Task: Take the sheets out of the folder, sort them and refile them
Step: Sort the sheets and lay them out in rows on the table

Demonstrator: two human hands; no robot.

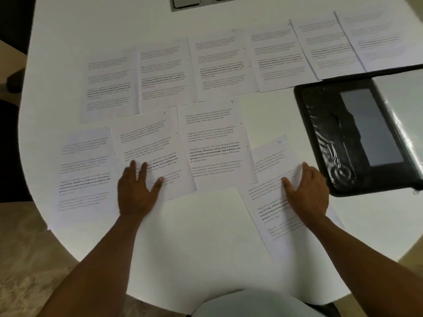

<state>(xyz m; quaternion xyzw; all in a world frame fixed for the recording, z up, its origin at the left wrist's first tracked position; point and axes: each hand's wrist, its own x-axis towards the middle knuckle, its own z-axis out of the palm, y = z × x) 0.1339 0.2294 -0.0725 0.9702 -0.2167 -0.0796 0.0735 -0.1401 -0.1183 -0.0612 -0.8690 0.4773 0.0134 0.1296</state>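
Several printed sheets lie spread in two rows on the white table (206, 236). The near row holds the sheets numbered 8 (155, 133), 9 (212, 136) and 10 (274, 216), plus one further left (84, 175). My left hand (137, 191) lies flat with spread fingers on the lower part of sheet 8. My right hand (309, 191) rests flat on sheet 10, which is tilted. The black folder (332, 138) lies open at the right, with a clear plastic sleeve (402, 115) on its far side.
The far row of sheets (219, 65) runs from the left to the top right corner, partly overlapping. A grey socket panel (206, 2) is set into the table's far edge. The floor shows at both lower corners.
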